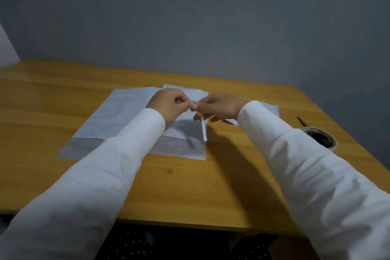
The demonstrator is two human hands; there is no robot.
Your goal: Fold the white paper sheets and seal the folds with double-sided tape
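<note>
White paper sheets (pixel 118 116) lie overlapped on the wooden table (pixel 190 186), one folded sheet (pixel 185 133) under my hands. My left hand (pixel 168 105) and my right hand (pixel 219 105) meet fingertip to fingertip above that sheet. Both pinch the top end of a narrow white tape strip (pixel 203 131), which hangs down and toward me. A roll of double-sided tape (pixel 320 137) sits at the table's right edge. More paper (pixel 272 110) shows behind my right wrist.
Scissors (pixel 302 121) lie just beyond the tape roll. A grey wall stands close behind the table's far edge. My white sleeves cover part of the near sheets.
</note>
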